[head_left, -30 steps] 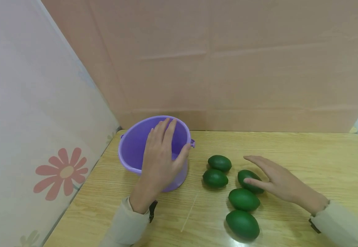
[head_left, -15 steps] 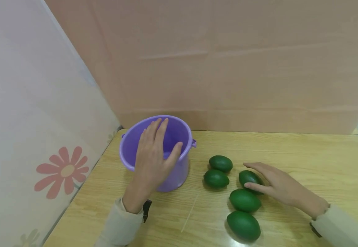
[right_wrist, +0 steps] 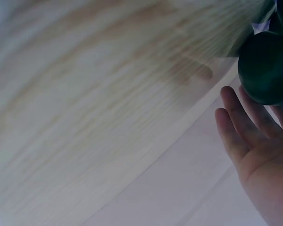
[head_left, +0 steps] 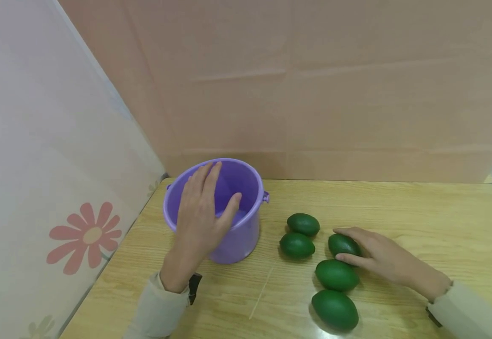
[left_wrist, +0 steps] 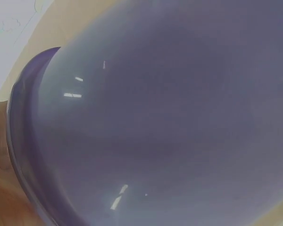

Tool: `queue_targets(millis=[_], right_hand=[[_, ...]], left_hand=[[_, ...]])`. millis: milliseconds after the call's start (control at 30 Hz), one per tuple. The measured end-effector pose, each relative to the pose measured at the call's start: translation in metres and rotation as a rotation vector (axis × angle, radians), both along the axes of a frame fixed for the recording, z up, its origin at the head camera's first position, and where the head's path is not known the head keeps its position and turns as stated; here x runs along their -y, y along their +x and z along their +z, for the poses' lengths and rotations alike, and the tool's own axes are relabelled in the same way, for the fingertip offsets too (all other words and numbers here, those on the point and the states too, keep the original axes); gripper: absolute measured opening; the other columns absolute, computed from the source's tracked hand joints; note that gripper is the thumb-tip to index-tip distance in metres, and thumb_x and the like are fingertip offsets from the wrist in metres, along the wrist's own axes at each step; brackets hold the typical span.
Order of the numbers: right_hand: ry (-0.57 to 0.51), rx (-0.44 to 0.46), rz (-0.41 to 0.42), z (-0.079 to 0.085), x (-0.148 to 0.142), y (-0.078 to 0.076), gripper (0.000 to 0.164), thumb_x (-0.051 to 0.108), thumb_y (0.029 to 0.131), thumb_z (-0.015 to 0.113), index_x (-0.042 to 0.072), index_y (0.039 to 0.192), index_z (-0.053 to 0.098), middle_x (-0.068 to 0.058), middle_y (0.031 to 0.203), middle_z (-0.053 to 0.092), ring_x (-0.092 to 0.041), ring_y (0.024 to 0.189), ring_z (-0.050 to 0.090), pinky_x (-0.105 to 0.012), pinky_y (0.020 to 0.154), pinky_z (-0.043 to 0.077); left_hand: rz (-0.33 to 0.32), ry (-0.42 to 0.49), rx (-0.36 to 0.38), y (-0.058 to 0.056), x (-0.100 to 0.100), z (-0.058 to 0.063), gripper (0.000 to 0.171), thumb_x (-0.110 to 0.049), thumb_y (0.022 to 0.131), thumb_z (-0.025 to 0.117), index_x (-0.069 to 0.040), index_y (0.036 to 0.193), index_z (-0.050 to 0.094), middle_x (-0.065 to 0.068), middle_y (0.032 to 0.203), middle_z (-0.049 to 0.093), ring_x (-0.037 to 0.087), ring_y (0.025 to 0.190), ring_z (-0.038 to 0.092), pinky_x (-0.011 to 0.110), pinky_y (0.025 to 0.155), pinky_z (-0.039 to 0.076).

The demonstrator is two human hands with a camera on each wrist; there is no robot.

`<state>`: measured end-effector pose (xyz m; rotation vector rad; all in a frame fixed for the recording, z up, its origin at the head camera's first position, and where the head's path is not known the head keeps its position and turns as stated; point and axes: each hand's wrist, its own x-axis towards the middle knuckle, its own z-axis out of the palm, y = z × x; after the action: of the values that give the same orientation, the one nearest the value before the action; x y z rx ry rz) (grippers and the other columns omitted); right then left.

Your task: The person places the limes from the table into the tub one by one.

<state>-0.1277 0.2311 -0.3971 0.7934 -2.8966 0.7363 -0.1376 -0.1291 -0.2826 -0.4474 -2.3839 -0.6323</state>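
In the head view my left hand [head_left: 199, 212] is spread over the mouth of a purple bucket [head_left: 235, 245], fingers extended and thumb apart. The bucket's outer wall [left_wrist: 155, 113] fills most of the left wrist view, with part of that hand beyond the rim. My right hand [head_left: 377, 254] reaches from the right to a dark green lime [head_left: 342, 245]. Its index finger lies along the far side, its thumb along the near side. The right wrist view shows nearly straight fingers [right_wrist: 240, 122] with tips right at a lime [right_wrist: 266, 68].
Two limes lie nearer the camera, a middle one [head_left: 337, 275] and a front one [head_left: 335, 310]. Two more, a back one [head_left: 303, 224] and one beside it [head_left: 297, 245], sit between bucket and right hand. A flowered wall [head_left: 85, 141] bounds the wooden table [head_left: 420, 202] on the left.
My left hand has shifted left across the bucket's mouth. My right hand has lowered slightly over the lime, its thumb and index finger drawing nearer to each other. Bucket and limes keep their places.
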Motion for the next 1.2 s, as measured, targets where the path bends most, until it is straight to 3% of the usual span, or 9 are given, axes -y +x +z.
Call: queue_targets(millis=[533, 833, 1200], right_hand=[[-0.037, 0.109, 0.027, 0.002, 0.000, -0.002, 0.061, 0.046, 0.096, 0.060, 0.005, 0.141, 0.051, -0.009, 0.135, 0.062, -0.026, 0.116, 0.064, -0.044, 0.091, 0.055], [-0.047, 0.113, 0.009, 0.005, -0.001, 0.001, 0.060, 0.043, 0.098, 0.058, 0.007, 0.144, 0.046, -0.012, 0.135, 0.058, -0.030, 0.117, 0.061, -0.054, 0.090, 0.052], [-0.025, 0.049, -0.014, 0.005, -0.001, 0.003, 0.058, 0.043, 0.096, 0.062, 0.012, 0.143, 0.049, -0.002, 0.127, 0.059, -0.018, 0.109, 0.062, -0.043, 0.084, 0.055]], left_hand=[[-0.012, 0.005, -0.016, 0.000, 0.010, 0.001, 0.066, -0.033, 0.093, 0.065, -0.003, 0.147, 0.044, 0.015, 0.149, 0.047, 0.034, 0.138, 0.043, 0.050, 0.118, 0.029], [-0.005, 0.001, 0.018, 0.000, 0.013, 0.001, 0.065, -0.034, 0.094, 0.063, -0.004, 0.148, 0.043, 0.015, 0.150, 0.046, 0.035, 0.139, 0.041, 0.051, 0.119, 0.028], [0.013, -0.001, 0.027, -0.001, 0.019, -0.001, 0.063, -0.034, 0.094, 0.064, -0.004, 0.146, 0.046, 0.013, 0.150, 0.046, 0.034, 0.140, 0.041, 0.054, 0.119, 0.026]])
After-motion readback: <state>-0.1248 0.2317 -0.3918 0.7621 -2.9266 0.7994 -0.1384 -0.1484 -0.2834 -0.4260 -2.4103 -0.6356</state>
